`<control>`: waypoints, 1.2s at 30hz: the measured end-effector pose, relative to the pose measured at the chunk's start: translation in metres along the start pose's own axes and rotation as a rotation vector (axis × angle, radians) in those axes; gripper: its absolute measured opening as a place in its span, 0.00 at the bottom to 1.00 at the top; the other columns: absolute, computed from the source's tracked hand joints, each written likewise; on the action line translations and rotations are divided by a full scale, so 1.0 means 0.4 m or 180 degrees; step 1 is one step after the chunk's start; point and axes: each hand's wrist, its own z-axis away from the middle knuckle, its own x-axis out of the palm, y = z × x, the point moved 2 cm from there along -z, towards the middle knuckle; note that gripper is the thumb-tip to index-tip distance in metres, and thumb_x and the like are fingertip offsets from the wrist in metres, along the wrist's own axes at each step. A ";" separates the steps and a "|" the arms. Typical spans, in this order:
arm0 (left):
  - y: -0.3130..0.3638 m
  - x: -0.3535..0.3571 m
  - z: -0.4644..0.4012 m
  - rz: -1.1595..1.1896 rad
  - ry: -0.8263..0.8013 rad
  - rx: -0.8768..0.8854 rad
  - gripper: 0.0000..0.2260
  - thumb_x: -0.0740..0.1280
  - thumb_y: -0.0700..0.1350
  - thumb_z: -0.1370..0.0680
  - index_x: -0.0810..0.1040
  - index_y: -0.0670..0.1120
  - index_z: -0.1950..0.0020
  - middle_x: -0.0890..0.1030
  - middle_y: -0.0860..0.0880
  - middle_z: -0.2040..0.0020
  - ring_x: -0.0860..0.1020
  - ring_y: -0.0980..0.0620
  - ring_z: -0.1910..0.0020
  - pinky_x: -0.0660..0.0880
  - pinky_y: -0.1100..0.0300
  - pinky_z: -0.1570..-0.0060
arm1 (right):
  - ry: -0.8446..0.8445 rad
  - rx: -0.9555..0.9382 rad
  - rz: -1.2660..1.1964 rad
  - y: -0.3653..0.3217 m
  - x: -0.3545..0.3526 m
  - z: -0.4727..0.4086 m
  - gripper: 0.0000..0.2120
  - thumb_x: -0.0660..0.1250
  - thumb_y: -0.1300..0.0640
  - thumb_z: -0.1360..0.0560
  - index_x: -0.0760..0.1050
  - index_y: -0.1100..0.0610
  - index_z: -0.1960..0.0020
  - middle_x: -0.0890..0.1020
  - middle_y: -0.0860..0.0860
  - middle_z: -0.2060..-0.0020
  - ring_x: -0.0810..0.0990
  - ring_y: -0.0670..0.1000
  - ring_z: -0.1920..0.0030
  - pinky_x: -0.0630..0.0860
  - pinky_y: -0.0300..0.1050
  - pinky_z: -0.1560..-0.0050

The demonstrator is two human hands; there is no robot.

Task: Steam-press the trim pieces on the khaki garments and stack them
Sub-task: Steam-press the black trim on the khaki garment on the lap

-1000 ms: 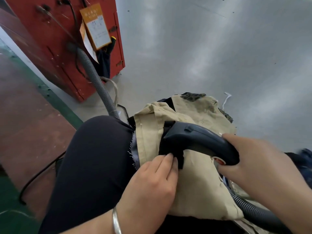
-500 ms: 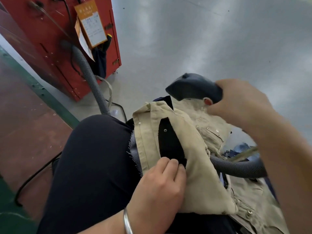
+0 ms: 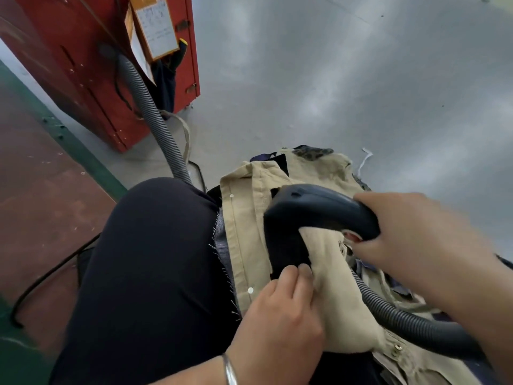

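So, far left there's the red cabinet [image 3: 91, 79] with an orange-edged paper tag [image 3: 156, 29] hanging on it; it's got printing but it's too blurry for me to read. A grey ribbed hose [image 3: 147, 107] comes off the cabinet and drops behind my left knee [image 3: 155, 259], which is in dark trousers.

Over my lap, right up against that knee, lies the khaki garment [image 3: 341, 309], with white snaps along its left edge. My left hand [image 3: 280, 323], silver bangle [image 3: 230, 370] on the wrist, sits on the near part of it, fingertips [image 3: 298, 270] pressing down the near end of the black trim piece [image 3: 288, 254].

Next over, the dark steamer head [image 3: 313, 209] sits right on the far end of that trim. My right hand [image 3: 410, 232] is wrapped around its handle, thumb close to a red button [image 3: 352, 236]. The steamer's own hose [image 3: 416, 320] loops under my right wrist toward the near right corner of my lap, over more khaki pieces [image 3: 416, 365] piled there with a metal snap showing.
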 end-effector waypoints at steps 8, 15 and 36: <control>-0.001 -0.008 0.003 0.0082 -0.0080 -0.0036 0.15 0.58 0.35 0.29 0.85 0.41 0.57 0.84 0.44 0.57 0.79 0.50 0.65 0.72 0.62 0.71 | 0.0189 0.0055 -0.0408 -0.028 -0.060 -0.166 0.06 0.70 0.54 0.27 0.76 0.50 0.51 0.76 0.48 0.67 0.74 0.47 0.69 0.62 0.37 0.72; -0.003 -0.006 0.012 -0.0159 -0.0157 0.0064 0.20 0.52 0.32 0.24 0.85 0.40 0.51 0.84 0.43 0.54 0.81 0.50 0.63 0.72 0.63 0.71 | 0.0071 -0.0078 -0.0426 0.074 -0.104 -0.002 0.16 0.64 0.40 0.43 0.73 0.40 0.55 0.79 0.32 0.70 0.76 0.45 0.80 0.80 0.52 0.71; 0.000 -0.011 0.017 -0.0169 -0.0712 0.0162 0.22 0.51 0.36 0.24 0.84 0.42 0.46 0.84 0.44 0.51 0.81 0.51 0.58 0.75 0.63 0.67 | 0.0243 -0.0149 -0.0066 -0.095 -0.161 -0.132 0.06 0.71 0.60 0.30 0.76 0.54 0.54 0.76 0.50 0.69 0.74 0.48 0.72 0.63 0.36 0.80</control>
